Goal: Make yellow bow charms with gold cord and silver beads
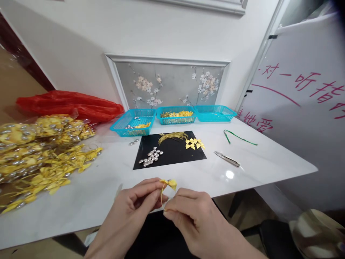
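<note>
Close to the table's front edge, my left hand (136,201) pinches a yellow ribbon bow (171,184) between thumb and fingers. A thin gold cord (161,197) curves down from the bow. My right hand (192,212) has its thumb and forefinger closed on the cord's lower end. Beyond the hands lies a black mat (175,156). On it are silver beads (152,157) at the left, a bundle of gold cords (172,137) at the back, and several yellow bows (194,143) at the right.
Three blue baskets (215,118) line the wall, two holding bows or beads. Thread snips (227,158) and a green cord (239,137) lie right of the mat. Bagged and loose yellow bow pieces (51,158) cover the left side, before a red bag (67,104).
</note>
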`<state>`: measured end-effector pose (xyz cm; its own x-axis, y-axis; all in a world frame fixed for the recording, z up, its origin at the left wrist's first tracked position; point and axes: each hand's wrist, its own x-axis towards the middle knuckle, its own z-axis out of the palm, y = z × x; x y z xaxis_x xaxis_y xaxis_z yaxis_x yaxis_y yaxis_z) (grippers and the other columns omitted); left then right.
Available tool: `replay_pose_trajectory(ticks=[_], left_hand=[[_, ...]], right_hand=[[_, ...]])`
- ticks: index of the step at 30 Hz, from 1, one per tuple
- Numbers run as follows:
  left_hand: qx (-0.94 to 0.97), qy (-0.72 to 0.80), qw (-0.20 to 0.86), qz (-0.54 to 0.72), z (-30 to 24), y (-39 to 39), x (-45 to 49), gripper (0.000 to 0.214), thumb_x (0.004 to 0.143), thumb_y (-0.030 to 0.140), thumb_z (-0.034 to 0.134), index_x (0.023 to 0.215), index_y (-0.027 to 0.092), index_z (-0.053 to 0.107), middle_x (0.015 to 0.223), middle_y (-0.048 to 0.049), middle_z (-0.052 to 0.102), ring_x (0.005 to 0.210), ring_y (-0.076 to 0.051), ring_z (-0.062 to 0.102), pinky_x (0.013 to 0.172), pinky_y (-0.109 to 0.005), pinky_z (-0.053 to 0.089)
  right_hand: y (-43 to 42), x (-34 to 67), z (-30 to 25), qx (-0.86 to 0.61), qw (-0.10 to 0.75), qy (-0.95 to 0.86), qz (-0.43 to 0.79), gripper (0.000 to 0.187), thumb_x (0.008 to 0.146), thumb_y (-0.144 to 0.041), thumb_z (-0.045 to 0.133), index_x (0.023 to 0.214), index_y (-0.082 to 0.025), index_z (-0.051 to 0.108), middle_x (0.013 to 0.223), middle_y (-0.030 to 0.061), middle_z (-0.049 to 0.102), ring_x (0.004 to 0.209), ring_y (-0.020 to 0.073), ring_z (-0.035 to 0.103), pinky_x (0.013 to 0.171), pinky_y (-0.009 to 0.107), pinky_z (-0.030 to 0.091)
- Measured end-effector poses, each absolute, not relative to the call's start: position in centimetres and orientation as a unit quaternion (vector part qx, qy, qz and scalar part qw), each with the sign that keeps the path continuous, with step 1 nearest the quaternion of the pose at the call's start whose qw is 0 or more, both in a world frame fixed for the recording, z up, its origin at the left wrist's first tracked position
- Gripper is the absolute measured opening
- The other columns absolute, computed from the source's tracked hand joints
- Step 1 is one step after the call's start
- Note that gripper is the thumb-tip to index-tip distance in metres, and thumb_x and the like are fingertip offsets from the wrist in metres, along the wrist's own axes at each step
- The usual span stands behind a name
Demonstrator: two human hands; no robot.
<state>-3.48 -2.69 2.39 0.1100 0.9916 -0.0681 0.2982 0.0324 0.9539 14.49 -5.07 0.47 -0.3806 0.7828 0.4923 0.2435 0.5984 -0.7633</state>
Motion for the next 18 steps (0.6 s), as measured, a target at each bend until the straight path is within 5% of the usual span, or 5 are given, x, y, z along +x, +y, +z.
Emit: replay_pose_trajectory(ticks=[7, 13, 18], left_hand=[[0.564, 0.526, 0.495, 0.401, 2.8, -3.3, -2.3, 0.035, 0.082, 0.054, 0.067, 0.086, 0.023, 0.081, 0.096, -0.0056, 0.078, 0.094, -0.023, 0.07, 0.081, -0.025, 0.054], [0.544, 0.527, 0.529, 0.382, 2.6, -2.6, -2.6, 0.021, 0.071, 0.041, 0.081, 0.083, 0.024, 0.08, 0.093, -0.0039, 0.079, 0.089, -0.021, 0.069, 0.076, -0.023, 0.054], [0.561, 0.524, 0.498, 0.404, 2.4, -2.6, -2.8, 0.018, 0.076, 0.041, 0.077, 0.078, 0.023, 0.076, 0.088, -0.0022, 0.076, 0.085, -0.02, 0.068, 0.076, -0.023, 0.052]], right_hand=[[-5.1, 12.6, 0.0, -0.31, 0.48, -0.803, 0.17, 0.027, 0.096, -0.011, 0.045, 0.075, -0.016, 0.063, 0.071, 0.0001, 0.056, 0.058, 0.0105, 0.047, 0.054, 0.023, 0.039], [-5.6, 12.7, -1.4, -0.303, 0.41, -0.859, 0.05, 0.019, 0.094, -0.013, 0.051, 0.081, -0.02, 0.062, 0.07, -0.0025, 0.061, 0.054, 0.0115, 0.053, 0.05, 0.024, 0.042], [-6.5, 15.2, 0.3, -0.328, 0.426, -0.832, 0.139, 0.035, 0.096, -0.01, 0.041, 0.123, -0.025, 0.059, 0.085, 0.0011, 0.067, 0.063, 0.0119, 0.063, 0.057, 0.02, 0.052]])
